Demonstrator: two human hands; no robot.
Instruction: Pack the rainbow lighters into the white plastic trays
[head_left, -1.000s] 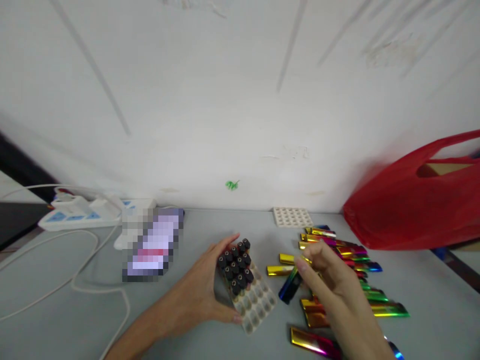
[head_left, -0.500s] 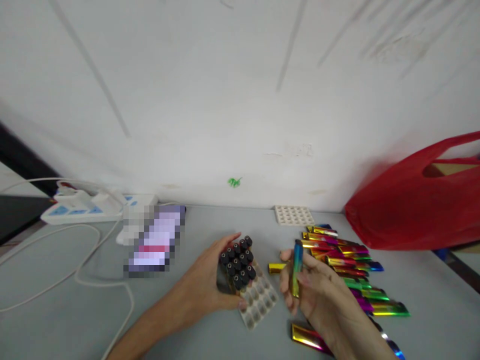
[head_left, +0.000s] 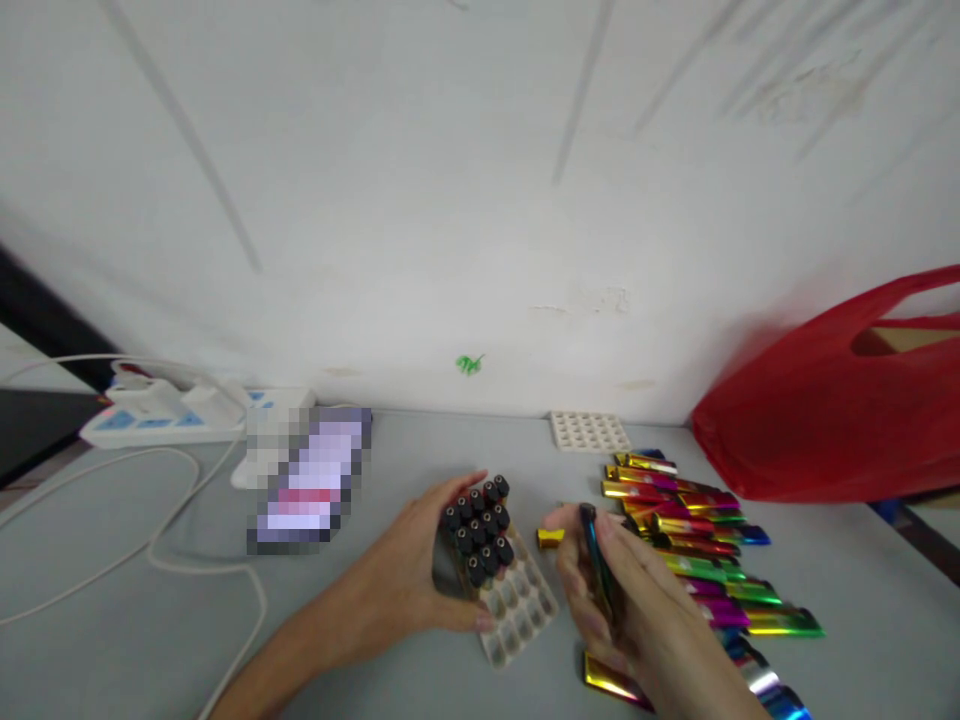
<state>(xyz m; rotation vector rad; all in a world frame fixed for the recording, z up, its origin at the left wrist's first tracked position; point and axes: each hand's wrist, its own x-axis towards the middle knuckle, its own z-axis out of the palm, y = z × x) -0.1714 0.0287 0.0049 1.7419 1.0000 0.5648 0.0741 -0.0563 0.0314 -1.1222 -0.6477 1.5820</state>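
Two bare hands appear in the head view. The left hand has fingers and thumb gripping a pale, rectangular tray with round pockets; black, hexagonal-topped upright pieces stand in the pockets nearest its fingers. The right hand, just right of the tray, has its fingers closed on a slim, dark, glossy stick. Shiny multicoloured metallic sticks lie mainly right of the right fingers.

Caution: uneven pressure from the left fingers could tilt the tray and unseat the black pieces. The stick's smooth surface may let it slip or turn between the right fingers. A sideways sweep could disturb the yellow metallic stick exposed just left of them.

Limits of view: the right fingers cover much of the held stick; its lower end cannot be made out. The black pieces obscure the left fingers' far contact. Both forearms are cut off below.
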